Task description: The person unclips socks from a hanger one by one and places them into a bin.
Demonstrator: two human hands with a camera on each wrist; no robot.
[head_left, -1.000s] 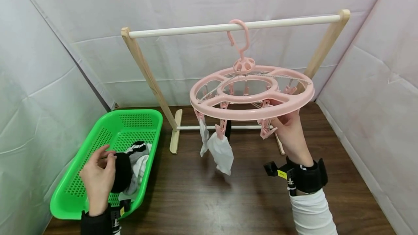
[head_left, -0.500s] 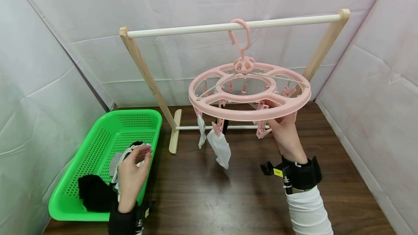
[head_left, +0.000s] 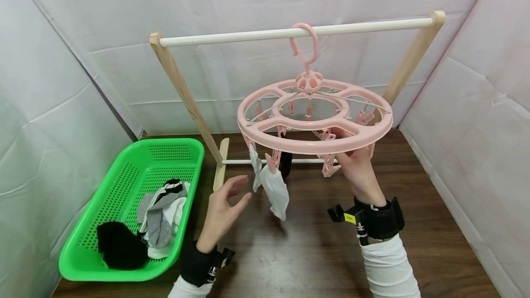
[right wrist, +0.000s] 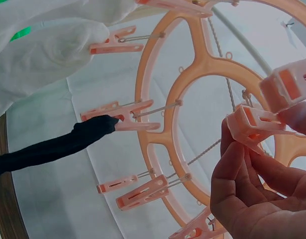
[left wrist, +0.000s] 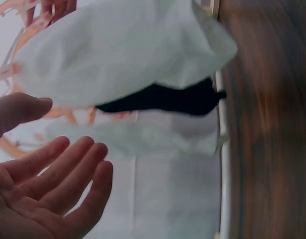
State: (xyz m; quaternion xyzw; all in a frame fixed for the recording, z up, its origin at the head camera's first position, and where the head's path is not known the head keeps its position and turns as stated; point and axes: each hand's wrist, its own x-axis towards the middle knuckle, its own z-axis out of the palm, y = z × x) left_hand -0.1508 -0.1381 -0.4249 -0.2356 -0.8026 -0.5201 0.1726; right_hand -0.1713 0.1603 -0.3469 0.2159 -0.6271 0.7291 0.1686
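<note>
A round pink clip hanger (head_left: 314, 145) hangs by its hook from a white rail. White socks (head_left: 275, 192) dangle from clips on its left side, and a black sock (right wrist: 58, 144) hangs from another clip. My left hand (head_left: 222, 213) is beside the white socks with fingers spread and nothing in them; the left wrist view shows a gap between its fingertips and the nearest white sock (left wrist: 128, 50). Under the ring's right side, my right hand (head_left: 362, 169) pinches a pink clip (right wrist: 252, 124). The hanger partly hides those fingers in the head view.
A green basket (head_left: 192, 169) at the left holds a black bundle (head_left: 121, 245) and grey and white socks (head_left: 159, 224). The stand has a white top rail (head_left: 232, 37), slanted wooden posts (head_left: 186, 95) and a low crossbar. White cloth walls enclose the dark wooden table (head_left: 306, 261).
My left hand has moved right, out from over the basket to near the hanging socks. The black bundle in the basket now lies farther left. The hanger and right hand have shifted slightly left.
</note>
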